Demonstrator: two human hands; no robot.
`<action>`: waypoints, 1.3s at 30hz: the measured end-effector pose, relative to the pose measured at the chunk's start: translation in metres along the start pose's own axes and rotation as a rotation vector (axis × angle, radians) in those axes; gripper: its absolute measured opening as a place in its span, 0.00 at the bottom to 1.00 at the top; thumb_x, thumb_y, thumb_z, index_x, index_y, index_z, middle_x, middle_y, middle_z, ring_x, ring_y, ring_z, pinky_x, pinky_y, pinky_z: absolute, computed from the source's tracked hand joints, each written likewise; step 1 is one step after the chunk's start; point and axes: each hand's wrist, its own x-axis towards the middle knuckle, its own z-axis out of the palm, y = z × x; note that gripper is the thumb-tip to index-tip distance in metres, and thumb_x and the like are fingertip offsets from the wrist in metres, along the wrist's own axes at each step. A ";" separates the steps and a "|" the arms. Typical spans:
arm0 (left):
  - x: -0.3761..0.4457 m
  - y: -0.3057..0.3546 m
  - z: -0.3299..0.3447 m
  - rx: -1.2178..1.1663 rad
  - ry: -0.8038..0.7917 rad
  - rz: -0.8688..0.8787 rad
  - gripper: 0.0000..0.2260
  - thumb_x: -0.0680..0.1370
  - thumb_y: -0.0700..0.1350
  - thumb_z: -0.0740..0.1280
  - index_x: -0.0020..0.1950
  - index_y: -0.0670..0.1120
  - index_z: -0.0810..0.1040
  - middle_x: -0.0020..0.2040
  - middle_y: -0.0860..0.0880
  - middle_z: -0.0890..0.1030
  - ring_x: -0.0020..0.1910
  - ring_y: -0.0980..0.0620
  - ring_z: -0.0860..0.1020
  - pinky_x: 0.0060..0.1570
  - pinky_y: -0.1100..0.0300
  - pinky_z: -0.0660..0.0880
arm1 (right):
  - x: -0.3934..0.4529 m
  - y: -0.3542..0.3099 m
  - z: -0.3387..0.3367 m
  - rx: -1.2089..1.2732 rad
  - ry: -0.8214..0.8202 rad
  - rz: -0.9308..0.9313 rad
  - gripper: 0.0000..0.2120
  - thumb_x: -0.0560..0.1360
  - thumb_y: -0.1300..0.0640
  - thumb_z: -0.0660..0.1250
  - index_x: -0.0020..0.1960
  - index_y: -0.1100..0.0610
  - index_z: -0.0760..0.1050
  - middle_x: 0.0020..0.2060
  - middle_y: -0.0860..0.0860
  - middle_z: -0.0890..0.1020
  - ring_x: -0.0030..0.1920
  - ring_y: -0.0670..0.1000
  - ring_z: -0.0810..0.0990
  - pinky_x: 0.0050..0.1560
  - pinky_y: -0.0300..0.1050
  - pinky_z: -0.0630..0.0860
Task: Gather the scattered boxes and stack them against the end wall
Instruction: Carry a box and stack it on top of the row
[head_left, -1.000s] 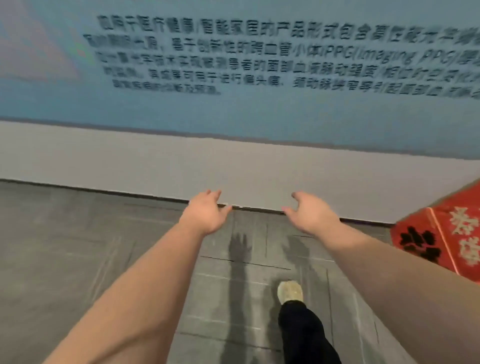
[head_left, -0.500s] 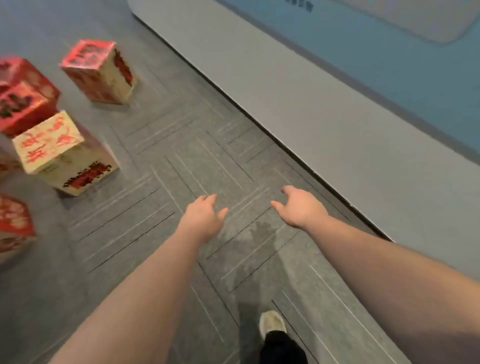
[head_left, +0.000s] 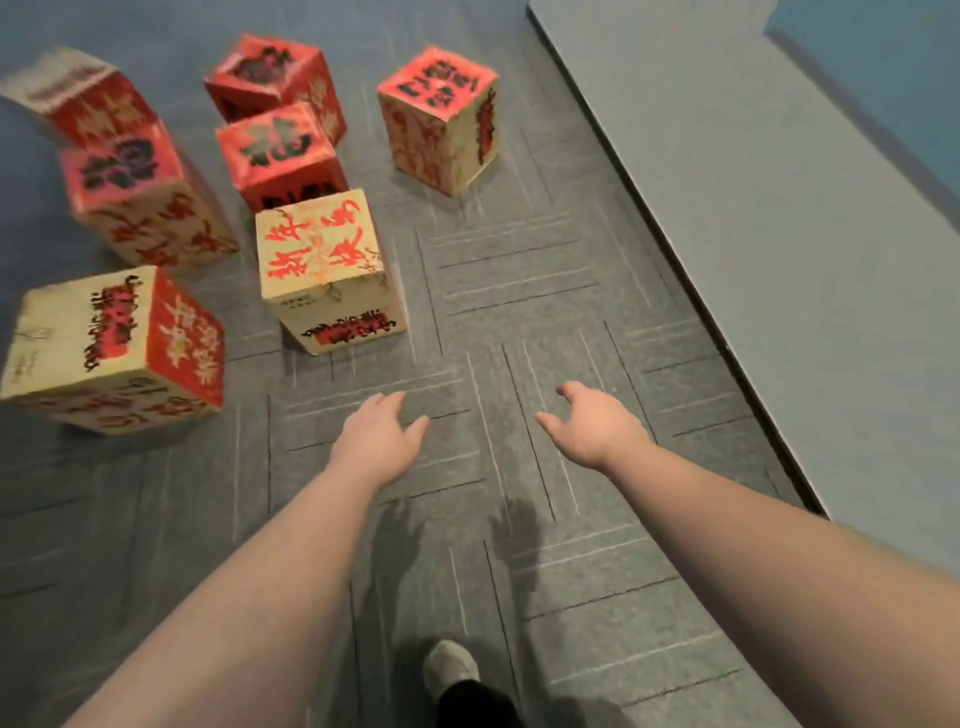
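Several red and cream printed boxes lie scattered on the grey carpet ahead and to my left. The nearest is a cream box (head_left: 324, 265) with red writing on top, just beyond my left hand (head_left: 376, 439). Another cream and red box (head_left: 111, 348) sits at the left edge. A taller box (head_left: 441, 119) stands apart, nearest the wall. My right hand (head_left: 597, 423) reaches forward over bare carpet. Both hands are held out with relaxed fingers and hold nothing.
A grey wall base (head_left: 769, 218) with blue above it runs diagonally along the right side. More red boxes (head_left: 278, 145) crowd the upper left. My shoe (head_left: 451, 667) is at the bottom centre.
My view has swung left from the wall to the carpet, and the boxes have come into view and grown nearer. Both hands stay stretched out and empty.
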 end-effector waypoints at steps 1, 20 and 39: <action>0.020 -0.010 -0.014 0.000 0.003 -0.001 0.26 0.80 0.57 0.58 0.76 0.48 0.61 0.76 0.47 0.62 0.74 0.45 0.62 0.71 0.49 0.62 | 0.019 -0.019 -0.003 0.005 0.006 -0.001 0.25 0.78 0.40 0.59 0.70 0.54 0.66 0.66 0.54 0.75 0.65 0.59 0.74 0.62 0.55 0.73; 0.363 -0.143 -0.169 -0.028 0.001 -0.269 0.26 0.80 0.59 0.57 0.75 0.49 0.61 0.75 0.48 0.64 0.73 0.47 0.62 0.69 0.44 0.65 | 0.376 -0.312 -0.020 -0.030 -0.180 -0.159 0.30 0.78 0.38 0.59 0.73 0.54 0.60 0.67 0.56 0.72 0.64 0.60 0.73 0.61 0.57 0.73; 0.610 -0.249 -0.168 0.055 -0.060 -0.318 0.39 0.74 0.68 0.59 0.77 0.59 0.43 0.79 0.49 0.44 0.77 0.42 0.46 0.71 0.39 0.54 | 0.596 -0.422 0.055 -0.092 -0.190 0.039 0.42 0.73 0.34 0.64 0.77 0.39 0.42 0.77 0.57 0.51 0.73 0.63 0.61 0.64 0.61 0.71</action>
